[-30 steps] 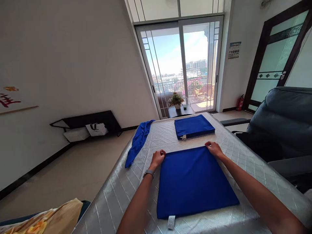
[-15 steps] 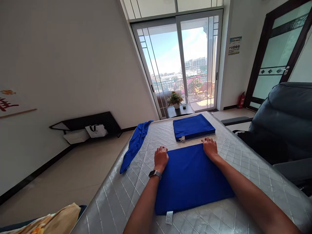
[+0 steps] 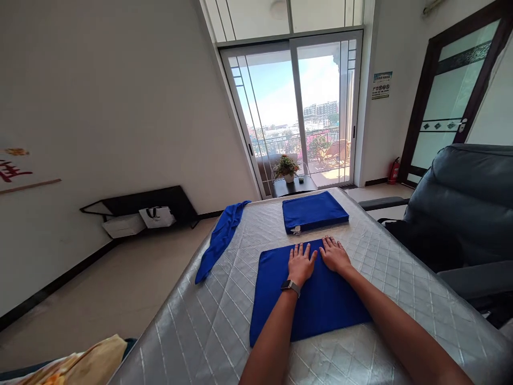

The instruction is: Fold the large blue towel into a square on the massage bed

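A blue cloth (image 3: 272,299) lies flat, roughly rectangular, on the silver quilted mattress (image 3: 192,326). My left hand (image 3: 301,264) rests palm down on the cloth near its far edge, fingers spread. Close beside it, my right hand (image 3: 335,255) lies flat at the far right part of the same cloth, its fingers stretched out. Just beyond both hands is a neat stack of folded blue cloths (image 3: 315,210) with a white tag at its front corner. Another blue cloth (image 3: 222,238), crumpled, hangs along the mattress's left edge.
A dark armchair (image 3: 468,198) stands against the right side. Past the mattress's far end is a small black table (image 3: 294,187) with a potted plant (image 3: 286,168). At lower left lies beige fabric (image 3: 94,363). A low black rack (image 3: 144,206) holds a white bag.
My left hand has moved right from the cloth's far left corner onto its surface. The right hand has shifted slightly left. Both have gone from gripping the edge to lying flat.
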`<state>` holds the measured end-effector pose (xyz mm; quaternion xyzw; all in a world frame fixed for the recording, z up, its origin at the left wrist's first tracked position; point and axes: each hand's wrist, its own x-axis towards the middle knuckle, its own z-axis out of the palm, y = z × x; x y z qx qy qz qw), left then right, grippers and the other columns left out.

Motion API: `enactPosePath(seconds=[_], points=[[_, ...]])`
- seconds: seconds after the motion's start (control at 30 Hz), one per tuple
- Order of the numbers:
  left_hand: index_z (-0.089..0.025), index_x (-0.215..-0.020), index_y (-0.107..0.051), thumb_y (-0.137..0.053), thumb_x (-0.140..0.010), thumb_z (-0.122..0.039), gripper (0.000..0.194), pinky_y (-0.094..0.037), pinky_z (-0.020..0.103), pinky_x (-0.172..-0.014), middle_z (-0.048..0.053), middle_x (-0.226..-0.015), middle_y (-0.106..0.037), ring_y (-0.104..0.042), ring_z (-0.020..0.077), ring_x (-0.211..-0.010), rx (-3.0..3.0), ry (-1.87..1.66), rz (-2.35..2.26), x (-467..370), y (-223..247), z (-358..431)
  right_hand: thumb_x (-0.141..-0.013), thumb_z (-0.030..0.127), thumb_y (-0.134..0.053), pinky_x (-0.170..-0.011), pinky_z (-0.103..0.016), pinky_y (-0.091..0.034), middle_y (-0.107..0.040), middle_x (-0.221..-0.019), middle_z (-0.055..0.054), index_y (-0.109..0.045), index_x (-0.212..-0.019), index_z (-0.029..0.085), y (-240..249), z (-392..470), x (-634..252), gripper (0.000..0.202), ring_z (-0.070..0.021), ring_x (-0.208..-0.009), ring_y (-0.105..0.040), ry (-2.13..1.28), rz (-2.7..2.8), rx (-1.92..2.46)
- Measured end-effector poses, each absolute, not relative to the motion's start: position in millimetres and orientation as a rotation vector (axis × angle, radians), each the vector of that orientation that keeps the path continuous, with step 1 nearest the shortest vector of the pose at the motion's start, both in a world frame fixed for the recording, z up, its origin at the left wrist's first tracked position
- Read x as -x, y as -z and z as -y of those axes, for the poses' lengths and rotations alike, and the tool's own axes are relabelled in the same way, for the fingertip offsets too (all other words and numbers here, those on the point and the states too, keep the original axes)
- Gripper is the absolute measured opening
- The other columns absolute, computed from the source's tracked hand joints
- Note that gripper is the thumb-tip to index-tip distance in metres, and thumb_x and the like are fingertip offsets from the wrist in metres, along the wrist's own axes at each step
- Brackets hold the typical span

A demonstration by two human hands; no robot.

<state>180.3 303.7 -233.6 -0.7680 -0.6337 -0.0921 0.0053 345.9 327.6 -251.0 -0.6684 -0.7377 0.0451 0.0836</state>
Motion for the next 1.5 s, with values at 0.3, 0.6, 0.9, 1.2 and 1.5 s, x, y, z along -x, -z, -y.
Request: enactPosePath(seconds=[0.3, 0.6, 0.9, 1.2, 1.5], points=[[-0.009, -0.158, -0.035, -0.019, -0.104, -0.055, 0.073, -0.022, 0.044, -0.125, 0.018, -0.165, -0.032, -0.028, 0.0281, -0.154, 2.083, 0.202, 2.301, -41.7, 231.9, -289.8, -0.105, 0.046, -0.020, -0.126, -0.042, -0.007, -0.013, -0.171, -0.007, -0.020, -0.164, 0.015, 247.3, -331.0, -344.9, 0.066, -0.0224, -0.157, -0.008, -0.242, 2.215, 2.057], [-0.007, -0.156, -0.037, -0.023, -0.104, -0.051, 0.070, -0.023, 0.045, -0.125, 0.019, -0.164, -0.034, -0.030, 0.0286, -0.153, 2.079, 0.290, 2.276, -43.0, 236.8, -289.6, -0.105, 0.047, -0.014, -0.126, -0.041, -0.005, -0.010, -0.171, -0.009, -0.016, -0.163, 0.008, 244.3, -307.8, -350.2, 0.070, -0.0194, -0.158, -0.005, -0.240, 2.274, 2.045], [-0.005, -0.155, -0.037, -0.028, -0.103, -0.037, 0.062, -0.024, 0.050, -0.124, 0.022, -0.161, -0.037, -0.032, 0.0316, -0.152, 2.103, 0.377, 2.241, -45.3, 224.5, -284.2, -0.105, 0.045, -0.015, -0.126, -0.039, -0.007, -0.012, -0.171, -0.009, -0.017, -0.163, 0.008, 246.9, -294.1, -351.6, 0.070, -0.0188, -0.157, -0.009, -0.207, 2.262, 2.022], [-0.016, -0.155, -0.042, -0.030, -0.105, -0.046, 0.059, -0.024, 0.037, -0.126, 0.010, -0.163, -0.038, -0.030, 0.0188, -0.153, 2.580, 0.378, 1.756, -199.1, 223.1, -269.7, -0.105, 0.039, -0.019, -0.126, -0.040, -0.010, -0.016, -0.170, -0.011, -0.021, -0.162, 0.006, 248.9, -292.1, -355.9, 0.066, -0.0212, -0.157, -0.012, -0.151, 2.280, 1.974], [-0.014, -0.157, -0.038, -0.024, -0.105, -0.050, 0.064, -0.025, 0.047, -0.125, 0.016, -0.163, -0.036, -0.029, 0.0269, -0.154, 2.387, 0.329, 2.029, -165.8, 235.4, -269.0, -0.104, 0.044, -0.016, -0.126, -0.040, -0.008, -0.017, -0.170, -0.011, -0.020, -0.162, 0.006, 246.9, -292.0, -354.6, 0.070, -0.0210, -0.157, -0.012, -0.205, 2.231, 1.986]])
